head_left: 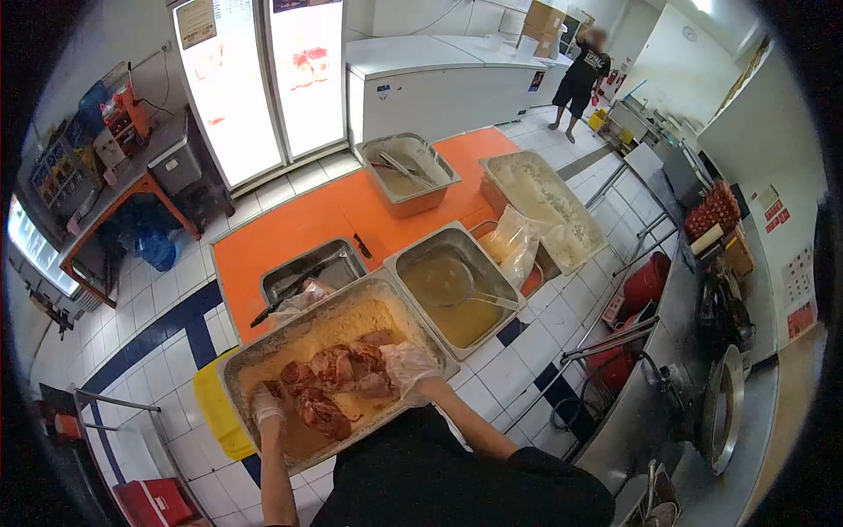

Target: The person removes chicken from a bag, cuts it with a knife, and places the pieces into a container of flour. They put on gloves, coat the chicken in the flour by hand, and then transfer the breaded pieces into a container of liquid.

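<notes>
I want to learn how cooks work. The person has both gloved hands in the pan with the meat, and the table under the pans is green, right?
Not quite. The table under the pans is orange, not green, as the head view shows. The rest holds: the left hand and right hand, both gloved, are in the pan with the meat.
</notes>
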Tool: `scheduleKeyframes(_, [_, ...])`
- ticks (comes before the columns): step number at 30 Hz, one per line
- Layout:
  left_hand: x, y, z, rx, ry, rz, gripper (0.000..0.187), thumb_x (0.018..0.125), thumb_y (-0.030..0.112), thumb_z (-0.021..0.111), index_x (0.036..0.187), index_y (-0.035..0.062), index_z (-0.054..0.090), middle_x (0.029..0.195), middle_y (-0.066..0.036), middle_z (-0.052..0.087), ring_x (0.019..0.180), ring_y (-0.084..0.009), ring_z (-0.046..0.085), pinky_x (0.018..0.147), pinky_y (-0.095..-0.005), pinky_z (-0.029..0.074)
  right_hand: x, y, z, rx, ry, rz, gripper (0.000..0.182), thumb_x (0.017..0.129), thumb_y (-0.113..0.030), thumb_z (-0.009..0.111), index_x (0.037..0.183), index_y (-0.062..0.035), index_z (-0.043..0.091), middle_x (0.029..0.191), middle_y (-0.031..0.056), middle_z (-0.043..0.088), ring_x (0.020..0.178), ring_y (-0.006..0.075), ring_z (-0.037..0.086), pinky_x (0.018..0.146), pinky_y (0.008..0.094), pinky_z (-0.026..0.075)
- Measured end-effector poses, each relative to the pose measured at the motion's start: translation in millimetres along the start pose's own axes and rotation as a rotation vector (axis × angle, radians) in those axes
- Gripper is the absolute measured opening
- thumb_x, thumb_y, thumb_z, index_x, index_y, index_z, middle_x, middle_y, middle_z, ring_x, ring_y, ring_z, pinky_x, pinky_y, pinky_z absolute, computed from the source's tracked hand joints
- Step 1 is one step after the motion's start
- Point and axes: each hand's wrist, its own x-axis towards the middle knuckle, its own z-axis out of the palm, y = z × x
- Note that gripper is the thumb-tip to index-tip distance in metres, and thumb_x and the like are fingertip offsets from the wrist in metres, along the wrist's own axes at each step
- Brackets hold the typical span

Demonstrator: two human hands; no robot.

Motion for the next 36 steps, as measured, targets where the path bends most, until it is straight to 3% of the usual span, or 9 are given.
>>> scheduleKeyframes(6, [-7.1,28.2,-45.9,0.167,-0.496,-0.051,0.052,0.091,0.029,0.054,0.131,-0.0030,0.044,0.129,-0.023,0.051,0.112,-0.0368,0.056,0.087,-0.0431,0.050,-4.4,-32.8,-12.1,0.108,-0.040,0.025,0.028,0.094,-0.027,0.043,0.095,-0.0051,0.061,0.083,0.0166,0.065,0.077,0.0348,0.062,0.070,0.0451,0.049])
scheduleKeyframes(8, [-13.4,0.4,-12.1,0.046,0.186,0.265,0.043,0.086,0.031,0.059,0.118,0.0032,0.059,0.110,-0.023,0.063,0.102,-0.0378,0.061,0.083,-0.0426,0.052,-5.8,-48.2,-36.6,0.328,-0.329,0.171,0.026,0.087,-0.018,0.052,0.107,-0.0021,0.059,0.096,0.0186,0.063,0.096,0.0342,0.059,0.083,0.0403,0.050])
scheduleKeyframes(12, [-14.9,8.7,-23.7,-0.068,-0.039,0.091,0.039,0.085,0.028,0.060,0.114,0.0024,0.058,0.107,-0.026,0.063,0.103,-0.0380,0.061,0.082,-0.0440,0.051,7.3,-25.5,21.9,0.118,-0.313,-0.135,0.035,0.085,-0.014,0.054,0.118,-0.0037,0.054,0.103,0.0166,0.061,0.099,0.0329,0.059,0.085,0.0397,0.049])
scheduleKeyframes(16, [-63.0,55.8,-97.6,-0.412,0.276,0.143,0.032,0.082,0.022,0.066,0.103,0.0004,0.056,0.097,-0.023,0.063,0.093,-0.0368,0.062,0.079,-0.0410,0.050,7.4,-44.3,24.0,0.135,-0.233,-0.086,0.034,0.087,-0.015,0.051,0.118,-0.0037,0.056,0.105,0.0163,0.061,0.098,0.0329,0.059,0.084,0.0392,0.049])
scheduleKeyframes(18, [-80.3,76.6,-130.8,-0.601,0.371,0.190,0.031,0.080,0.019,0.069,0.100,-0.0005,0.055,0.095,-0.021,0.062,0.091,-0.0352,0.062,0.078,-0.0403,0.048,8.1,-44.0,46.6,0.136,0.142,-0.371,0.033,0.089,-0.016,0.051,0.119,-0.0039,0.057,0.106,0.0161,0.061,0.094,0.0333,0.060,0.082,0.0399,0.049])
scheduleKeyframes(25, [-110.6,151.4,-132.1,-0.981,0.436,0.442,0.026,0.092,0.026,0.059,0.094,0.0010,0.053,0.081,-0.015,0.056,0.073,-0.0241,0.054,0.068,-0.0380,0.045,19.7,-110.9,6.4,0.644,0.138,-0.106,0.029,0.092,-0.020,0.053,0.115,-0.0043,0.058,0.101,0.0175,0.062,0.091,0.0319,0.061,0.078,0.0379,0.050])
scheduleKeyframes(27, [-109.6,167.9,-107.8,-0.881,0.635,0.588,0.034,0.096,0.032,0.049,0.087,-0.0003,0.051,0.076,-0.014,0.051,0.068,-0.0232,0.049,0.064,-0.0365,0.041,11.2,-117.8,-12.5,0.765,0.177,0.069,0.028,0.094,-0.027,0.053,0.101,0.0005,0.058,0.082,0.0157,0.058,0.077,0.0309,0.059,0.069,0.0365,0.047])
scheduleKeyframes(30, [-108.5,186.4,-89.4,-1.423,0.338,0.318,0.040,0.099,0.036,0.043,0.082,0.0001,0.049,0.071,-0.010,0.047,0.064,-0.0212,0.044,0.061,-0.0342,0.038,7.2,-96.3,3.8,0.633,0.279,-0.135,0.027,0.091,-0.023,0.054,0.109,-0.0033,0.058,0.085,0.0197,0.057,0.082,0.0344,0.058,0.073,0.0383,0.048])
scheduleKeyframes(36, [-124.5,192.8,-108.5,-1.467,0.030,0.109,0.039,0.100,0.033,0.043,0.078,0.0011,0.050,0.071,-0.005,0.047,0.066,-0.0153,0.042,0.064,-0.0351,0.039,-8.0,-82.5,29.6,0.542,0.207,-0.052,0.031,0.092,-0.024,0.052,0.118,-0.0053,0.054,0.094,0.0176,0.055,0.087,0.0317,0.057,0.074,0.0379,0.048])
